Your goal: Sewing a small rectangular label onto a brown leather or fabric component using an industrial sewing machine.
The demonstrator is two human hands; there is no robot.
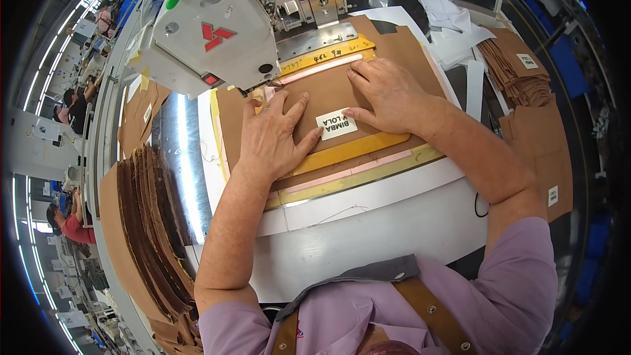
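Pressing brown panel flat in yellow jig under sewing machine. Left hand lying open, palm down, fingers spread, fingertip touching white label. Right hand lying open and flat, thumb pinning label's right edge. Sitting mid-panel, label between both hands. Stacked brown pieces lying left, more right.

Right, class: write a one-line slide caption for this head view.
Both hands, left hand and right hand, press a brown fabric piece with white label flat beside a sewing machine.
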